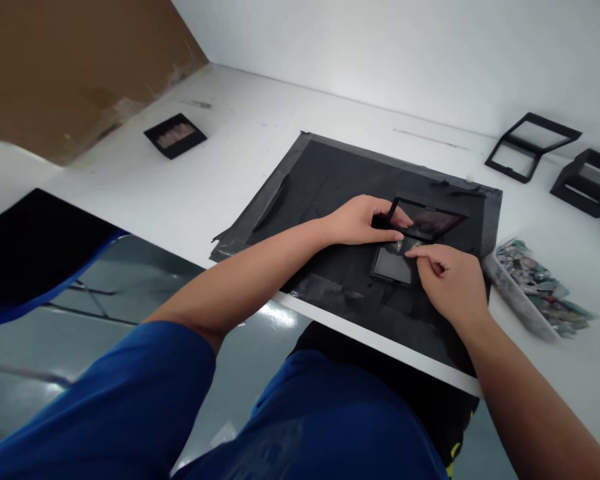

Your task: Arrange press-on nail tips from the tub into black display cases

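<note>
Spreading thumb and fingers, the left hand [357, 219] touches a hinged black frame [435, 222], likely light, stiff, best held by its rims, the right hand [453, 275] curled, its hold unclear.

Holds a bare left forearm [270, 268] out from a blue cloth sleeve [130, 393], with the thumb [386, 235] of the bare left hand [356, 220] straight. Angles a bare right forearm [520, 390] inward, with the bare right hand [454, 279] curled behind an outstretched index finger [424, 251].
</note>
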Demonstrator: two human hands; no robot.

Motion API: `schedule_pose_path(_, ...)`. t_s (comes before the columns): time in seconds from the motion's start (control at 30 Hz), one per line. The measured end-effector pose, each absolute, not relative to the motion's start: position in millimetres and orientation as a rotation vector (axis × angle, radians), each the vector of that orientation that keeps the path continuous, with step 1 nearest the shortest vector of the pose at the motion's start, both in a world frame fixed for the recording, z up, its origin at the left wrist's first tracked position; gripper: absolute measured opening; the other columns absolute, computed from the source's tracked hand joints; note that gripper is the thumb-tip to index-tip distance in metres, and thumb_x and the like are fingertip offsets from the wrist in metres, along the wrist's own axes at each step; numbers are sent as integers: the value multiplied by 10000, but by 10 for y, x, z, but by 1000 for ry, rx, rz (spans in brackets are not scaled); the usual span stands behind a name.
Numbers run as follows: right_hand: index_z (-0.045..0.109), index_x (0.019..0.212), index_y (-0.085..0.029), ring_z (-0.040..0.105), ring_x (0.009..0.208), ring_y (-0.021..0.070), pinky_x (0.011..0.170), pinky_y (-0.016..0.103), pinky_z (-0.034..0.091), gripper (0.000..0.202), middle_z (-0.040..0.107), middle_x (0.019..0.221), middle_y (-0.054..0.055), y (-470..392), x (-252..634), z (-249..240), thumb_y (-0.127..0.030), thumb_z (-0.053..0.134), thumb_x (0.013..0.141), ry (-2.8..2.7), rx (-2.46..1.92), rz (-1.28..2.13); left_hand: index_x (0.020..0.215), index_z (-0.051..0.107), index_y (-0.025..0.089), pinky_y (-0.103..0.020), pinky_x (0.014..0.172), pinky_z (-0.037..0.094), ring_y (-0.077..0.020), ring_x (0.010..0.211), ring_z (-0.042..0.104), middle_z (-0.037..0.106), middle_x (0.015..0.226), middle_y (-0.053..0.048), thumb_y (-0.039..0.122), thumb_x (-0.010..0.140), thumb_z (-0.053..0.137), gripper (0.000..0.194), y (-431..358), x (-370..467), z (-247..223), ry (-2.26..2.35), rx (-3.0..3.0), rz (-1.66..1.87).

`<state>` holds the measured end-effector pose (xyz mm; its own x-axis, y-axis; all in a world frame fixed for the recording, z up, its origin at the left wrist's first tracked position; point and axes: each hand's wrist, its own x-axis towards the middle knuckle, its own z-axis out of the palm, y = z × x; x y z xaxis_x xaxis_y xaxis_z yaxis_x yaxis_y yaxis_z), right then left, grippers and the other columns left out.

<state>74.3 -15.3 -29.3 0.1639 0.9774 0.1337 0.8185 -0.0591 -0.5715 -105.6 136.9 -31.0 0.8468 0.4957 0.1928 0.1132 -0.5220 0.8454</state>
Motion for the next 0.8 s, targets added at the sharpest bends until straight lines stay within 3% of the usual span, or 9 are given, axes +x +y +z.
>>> schedule_pose_path(0.13,750,1039,-267,502,539,143,562,274,309,291,528,565,-32,-154,758,-285,-374,513,907,-1622,-1987,356,1193,712,155,-309,985,573,-181,1087,727,761,1203,-99,339,843,754,397,1378,-1082,-306,432,2102,494)
schedule_pose_path(0.3,739,995,-277,497,562,148,565,280,265,245,553,596,-24,-141,754,-274,-372,529,912,-1628,-2035,374,1312,648,176,-361,995,565,-206,1084,712,734,1255,-117,446,803,781,591,1357,-1085,-307,498,2134,491)
schedule_pose_path(0.5,734,1075,-306,510,596,141,583,278,282,248,576,640,-29,-107,733,-258,-375,550,924,-1684,-2003,463,1297,644,176,-396,1060,547,-213,1131,695,740,1232,-108,434,817,753,556,1364,-1055,-334,482,2122,440)
schedule_pose_path(0.6,703,1174,-290,521,602,130,597,262,325,331,574,653,-38,-107,728,-237,-482,556,947,-1642,-1984,496,1299,641,181,-393,1062,547,-206,1135,692,729,1255,-110,415,830,736,532,1367,-1051,-338,507,2132,430)
schedule_pose_path(0.7,698,1186,-273,534,612,127,596,254,340,461,586,677,-36,-111,717,-221,-618,625,888,-1600,-1984,509,1308,635,186,-383,1042,554,-200,1116,693,733,1241,-103,452,831,739,555,1360,-1053,-335,523,2142,419)
schedule_pose_path(0.8,737,1084,-286,538,624,134,593,260,312,434,603,691,-27,-109,704,-227,-623,718,811,-1607,-2000,500,1299,640,180,-371,1017,559,-198,1104,689,730,1240,-105,493,813,756,590,1351,-1051,-334,544,2150,419)
